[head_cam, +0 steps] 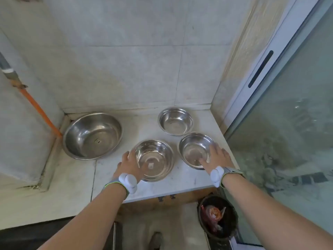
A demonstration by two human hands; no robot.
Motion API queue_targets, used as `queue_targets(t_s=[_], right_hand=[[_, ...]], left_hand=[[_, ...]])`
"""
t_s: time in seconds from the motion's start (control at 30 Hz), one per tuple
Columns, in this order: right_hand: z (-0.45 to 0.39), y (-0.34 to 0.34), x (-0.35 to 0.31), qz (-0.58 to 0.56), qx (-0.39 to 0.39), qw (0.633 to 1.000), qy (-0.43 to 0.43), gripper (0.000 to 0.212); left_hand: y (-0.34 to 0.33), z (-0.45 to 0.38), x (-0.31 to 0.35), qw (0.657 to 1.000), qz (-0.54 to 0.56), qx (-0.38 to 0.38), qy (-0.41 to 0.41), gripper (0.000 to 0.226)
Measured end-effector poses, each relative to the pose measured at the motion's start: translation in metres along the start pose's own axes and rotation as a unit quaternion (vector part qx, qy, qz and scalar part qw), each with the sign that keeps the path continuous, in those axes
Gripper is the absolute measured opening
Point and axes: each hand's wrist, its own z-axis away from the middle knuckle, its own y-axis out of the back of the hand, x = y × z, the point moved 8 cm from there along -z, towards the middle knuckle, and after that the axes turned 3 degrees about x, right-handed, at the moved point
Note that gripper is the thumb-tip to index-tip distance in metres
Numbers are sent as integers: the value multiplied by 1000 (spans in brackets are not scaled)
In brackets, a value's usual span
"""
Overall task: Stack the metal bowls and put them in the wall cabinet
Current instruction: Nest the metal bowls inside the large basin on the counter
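Four metal bowls stand open side up on a pale stone counter. A large bowl sits at the back left and a small bowl at the back right. My left hand grips the near-left rim of the front middle bowl, thumb over the edge. My right hand holds the right rim of the front right bowl, thumb inside it. Both bowls rest on the counter. No wall cabinet is in view.
Tiled walls close the counter at the back and left, with an orange hose running down the left corner. A glass sliding door stands at the right. A dark waste bin with rubbish sits on the floor below the counter edge.
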Motion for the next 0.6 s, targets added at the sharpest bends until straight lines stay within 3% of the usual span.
queue_targets(t_s=[0.3,0.6], right_hand=[[-6,-10,11,-15,-21,999,-23,91],[-41,-31,36,-31,-29,997,-57,97]], left_hand=[[-18,-16,-11,998,50,-28,13,95],[-27,-30,-17,994,58,15,87,74]])
